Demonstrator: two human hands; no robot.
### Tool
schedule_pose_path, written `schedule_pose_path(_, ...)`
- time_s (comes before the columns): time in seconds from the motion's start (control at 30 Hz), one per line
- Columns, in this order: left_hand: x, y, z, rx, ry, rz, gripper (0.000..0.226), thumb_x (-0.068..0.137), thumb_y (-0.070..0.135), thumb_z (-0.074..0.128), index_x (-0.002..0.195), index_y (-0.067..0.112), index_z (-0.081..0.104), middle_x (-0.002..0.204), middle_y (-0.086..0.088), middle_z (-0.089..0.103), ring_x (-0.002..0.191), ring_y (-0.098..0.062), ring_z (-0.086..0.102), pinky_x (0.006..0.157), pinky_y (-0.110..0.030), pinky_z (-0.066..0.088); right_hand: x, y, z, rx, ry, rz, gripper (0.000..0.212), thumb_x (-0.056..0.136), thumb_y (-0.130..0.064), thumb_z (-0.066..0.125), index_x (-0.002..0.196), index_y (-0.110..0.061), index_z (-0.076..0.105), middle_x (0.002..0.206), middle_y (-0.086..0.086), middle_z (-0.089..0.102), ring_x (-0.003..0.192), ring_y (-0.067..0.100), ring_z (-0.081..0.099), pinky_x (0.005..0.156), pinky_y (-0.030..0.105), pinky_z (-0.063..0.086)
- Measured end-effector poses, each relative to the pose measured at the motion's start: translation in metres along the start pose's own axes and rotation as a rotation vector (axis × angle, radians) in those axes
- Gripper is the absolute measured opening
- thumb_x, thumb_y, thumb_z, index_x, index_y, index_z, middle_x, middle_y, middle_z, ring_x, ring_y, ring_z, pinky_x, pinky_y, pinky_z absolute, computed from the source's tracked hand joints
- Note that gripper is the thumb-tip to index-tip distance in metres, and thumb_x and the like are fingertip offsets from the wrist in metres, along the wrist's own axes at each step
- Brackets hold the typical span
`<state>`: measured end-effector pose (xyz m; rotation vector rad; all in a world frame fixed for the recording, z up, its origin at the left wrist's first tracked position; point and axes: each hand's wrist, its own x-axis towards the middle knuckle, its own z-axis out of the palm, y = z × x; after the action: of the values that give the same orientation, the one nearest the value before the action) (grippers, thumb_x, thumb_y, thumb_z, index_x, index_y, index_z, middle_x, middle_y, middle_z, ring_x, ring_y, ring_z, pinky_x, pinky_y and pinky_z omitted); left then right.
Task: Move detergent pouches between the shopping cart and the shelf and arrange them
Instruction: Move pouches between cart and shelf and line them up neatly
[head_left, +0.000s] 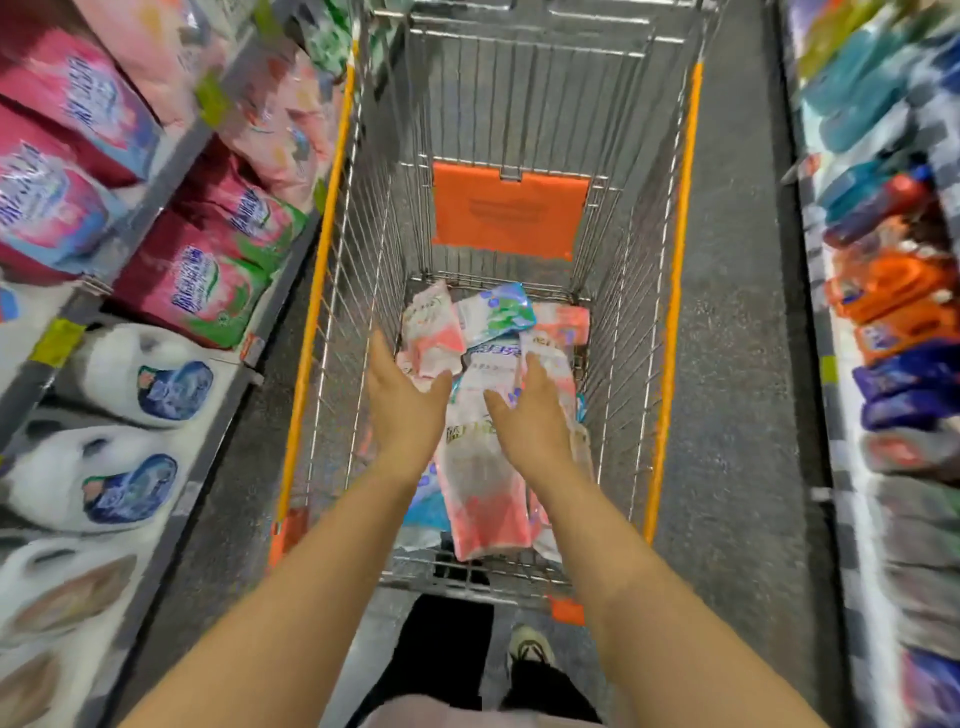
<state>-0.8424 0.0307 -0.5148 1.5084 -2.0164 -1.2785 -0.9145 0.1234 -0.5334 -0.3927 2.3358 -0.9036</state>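
- The shopping cart (679, 244) stands in the aisle; its left rail runs just beside the left shelf (228, 395), with a strip of floor (737, 364) open along its right rail.
- The basket's far half is bare wire below an orange flap (509, 218).
- The detergent pouches (483, 499) lie heaped from the middle to the near end, a blue-green pouch (501, 312) farthest out.
- The left hand (402, 402) and right hand (535, 415) reach in over the heap, apart, fingers straight, gripping nothing; I cannot tell whether they touch it.
- Red pouches (197, 280) fill the left shelf.
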Motion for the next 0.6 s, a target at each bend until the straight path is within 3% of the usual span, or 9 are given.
schedule_pose_path(0.07,0.005,-0.026,0.021,0.063,-0.107,-0.070,0.089,0.083,0.020,0.067,0.149,0.007,0.008,0.148,-0.022,0.027,0.136,-0.030,0.028,0.104,-0.027,0.022,0.006,0.019,0.026,0.064,-0.055,0.114,0.077,0.090,-0.032,0.057,0.150,-0.015,0.012,0.149,0.014,0.031,0.134,0.030,0.034,0.108,0.037,0.031)
schedule_pose_path(0.17,0.005,-0.068,0.050,0.118,-0.293,-0.160,0.094,0.081,0.026,0.067,0.150,0.014,0.003,0.143,-0.027,0.030,0.130,-0.035,0.037,0.102,-0.032,0.031,0.009,0.046,0.064,0.106,-0.088,0.254,0.088,0.082,-0.045,0.057,0.151,-0.018,0.009,0.147,0.017,0.035,0.130,0.034,0.040,0.105,0.041,0.036)
schedule_pose_path(0.27,0.000,-0.098,0.068,0.185,-0.405,-0.277,0.093,0.084,0.020,0.065,0.150,0.017,0.000,0.148,-0.020,0.027,0.131,-0.031,0.038,0.103,-0.033,0.034,0.010,0.071,0.087,0.031,-0.183,0.390,0.090,0.082,-0.049,0.051,0.151,-0.019,0.001,0.150,0.020,0.027,0.135,0.035,0.032,0.111,0.043,0.030)
schedule_pose_path(0.37,0.000,-0.115,0.079,0.154,-0.367,-0.300,0.091,0.076,0.025,0.070,0.148,0.018,0.015,0.141,-0.018,0.036,0.126,-0.034,0.043,0.104,-0.042,0.039,0.012,0.085,0.092,-0.044,-0.184,0.427,0.080,0.088,-0.042,0.053,0.150,-0.022,0.006,0.144,0.020,0.032,0.131,0.036,0.035,0.109,0.043,0.032)
schedule_pose_path(0.5,-0.001,-0.120,0.085,0.080,-0.296,-0.479,0.094,0.076,0.029,0.074,0.147,0.016,0.013,0.136,-0.017,0.045,0.120,-0.035,0.049,0.101,-0.043,0.042,0.015,0.085,0.086,-0.029,-0.111,0.397,0.063,0.089,-0.047,0.051,0.138,-0.013,0.031,0.126,0.013,0.055,0.113,0.034,0.054,0.091,0.034,0.043)
schedule_pose_path(0.6,-0.006,-0.109,0.085,-0.149,-0.292,-0.616,0.094,0.060,0.044,0.077,0.137,0.009,0.037,0.125,-0.012,0.058,0.106,-0.029,0.060,0.089,-0.037,0.051,0.016,0.077,0.075,-0.080,-0.208,0.395,0.054,0.094,-0.047,0.042,0.133,-0.010,0.037,0.128,0.012,0.054,0.117,0.031,0.053,0.092,0.032,0.040)
